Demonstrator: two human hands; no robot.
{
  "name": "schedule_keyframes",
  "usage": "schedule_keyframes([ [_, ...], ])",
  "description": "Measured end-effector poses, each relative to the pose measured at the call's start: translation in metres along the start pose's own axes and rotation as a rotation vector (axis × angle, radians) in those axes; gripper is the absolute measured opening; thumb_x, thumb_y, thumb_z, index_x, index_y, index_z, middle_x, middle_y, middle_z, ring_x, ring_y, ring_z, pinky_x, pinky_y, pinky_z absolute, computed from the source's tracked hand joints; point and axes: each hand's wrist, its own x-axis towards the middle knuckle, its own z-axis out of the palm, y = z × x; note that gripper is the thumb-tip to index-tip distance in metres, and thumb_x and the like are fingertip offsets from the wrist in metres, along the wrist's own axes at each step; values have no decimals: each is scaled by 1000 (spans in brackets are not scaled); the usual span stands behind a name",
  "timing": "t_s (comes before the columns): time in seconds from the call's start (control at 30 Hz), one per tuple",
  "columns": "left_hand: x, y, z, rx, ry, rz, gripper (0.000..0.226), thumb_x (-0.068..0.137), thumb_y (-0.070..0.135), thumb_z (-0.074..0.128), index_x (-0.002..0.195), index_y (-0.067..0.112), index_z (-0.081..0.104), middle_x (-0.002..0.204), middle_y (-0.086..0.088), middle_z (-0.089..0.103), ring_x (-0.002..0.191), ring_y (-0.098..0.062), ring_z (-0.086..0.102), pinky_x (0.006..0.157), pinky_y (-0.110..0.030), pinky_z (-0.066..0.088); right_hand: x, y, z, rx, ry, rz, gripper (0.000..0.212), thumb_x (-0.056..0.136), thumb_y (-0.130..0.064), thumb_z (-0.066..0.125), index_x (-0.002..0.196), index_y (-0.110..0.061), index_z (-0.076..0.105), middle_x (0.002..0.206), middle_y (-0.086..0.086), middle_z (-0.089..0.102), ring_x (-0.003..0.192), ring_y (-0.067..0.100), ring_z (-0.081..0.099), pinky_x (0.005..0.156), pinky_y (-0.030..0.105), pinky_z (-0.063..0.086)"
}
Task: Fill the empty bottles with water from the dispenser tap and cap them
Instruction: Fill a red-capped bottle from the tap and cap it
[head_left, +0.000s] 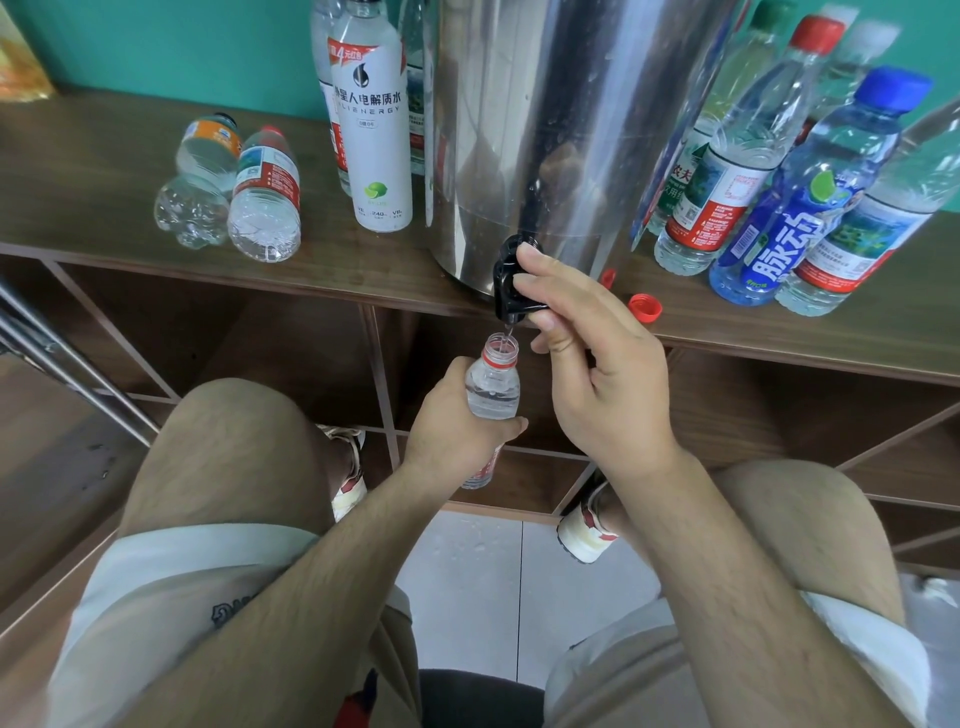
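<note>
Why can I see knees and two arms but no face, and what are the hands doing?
The camera sits on the person's head and looks down, so you see their own arms and knees. The left hand holds a small bottle under the black tap of a shiny steel water tank. The right hand pinches the tap, and a thin stream of water runs into the bottle's open mouth. On the wooden shelf are two lying bottles at the left, standing bottles at the right, and a loose red cap near the tank.
</note>
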Motion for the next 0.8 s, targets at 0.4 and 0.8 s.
schedule_keyframes([
  [0.4,-7,11,-6,-50,-17,-41,60,78,30,90,125,25,54,115,6,68,106,-18,67,99,-46,57,0,-2,3,-31,48,7,25,111,-11,50,127,-16,68,146,-1,63,125,18,65,85,49,61],
  [0.8,-8,14,-7,-43,-26,-36,65,80,29,89,133,24,52,122,5,66,112,-18,65,102,-43,55,3,-9,4,-107,115,3,42,97,18,51,122,-10,71,139,-1,67,115,9,69,83,28,61],
])
